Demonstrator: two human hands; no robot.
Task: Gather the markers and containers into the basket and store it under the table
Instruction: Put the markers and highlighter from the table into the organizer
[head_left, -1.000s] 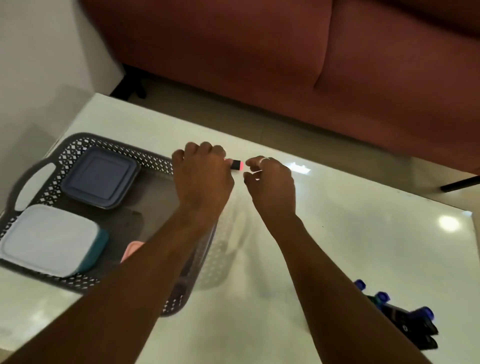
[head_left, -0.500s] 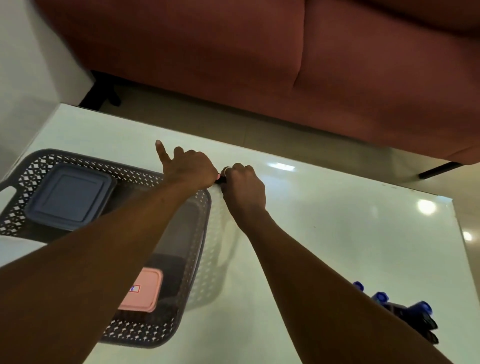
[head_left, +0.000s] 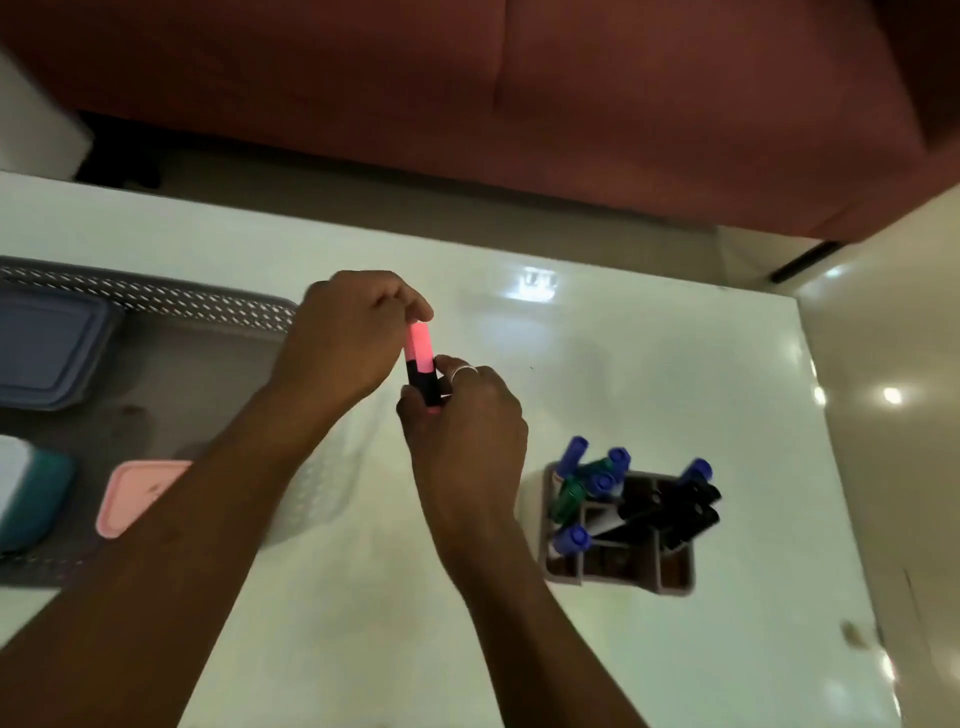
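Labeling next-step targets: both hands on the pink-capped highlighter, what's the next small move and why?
Probably the right hand lets go and the left hand carries the highlighter left into the basket. Both hands grip it just right of the basket's rim, cap seemingly on, and the task wants markers in there.

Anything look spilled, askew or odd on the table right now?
Nothing spilled or damaged. The markers lean crookedly in the holder, which stands outside the basket. Both the left hand and right hand grip the pink highlighter.

Basket (head_left: 156, 304) left on table (head_left: 623, 364), marker holder (head_left: 618, 566) right, sofa (head_left: 519, 104) behind
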